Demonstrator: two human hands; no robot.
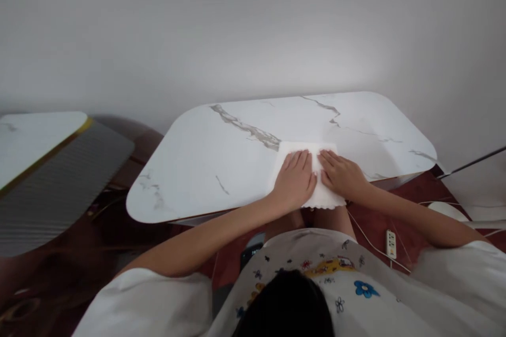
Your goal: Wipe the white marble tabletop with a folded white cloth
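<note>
Beneath the fingers lies a white sheet, perhaps cloth.

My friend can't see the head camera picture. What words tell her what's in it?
Two bare hands, the left and the right, press flat on a white cloth at the near edge of a white marble-patterned table. Behind is a plain pale wall; a power strip lies on the reddish floor.

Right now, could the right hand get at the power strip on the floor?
Probably, with a bend down: the power strip shows uncovered on the floor, below the tabletop. The right hand lies flat on the white sheet, seemingly free to lift away.
</note>
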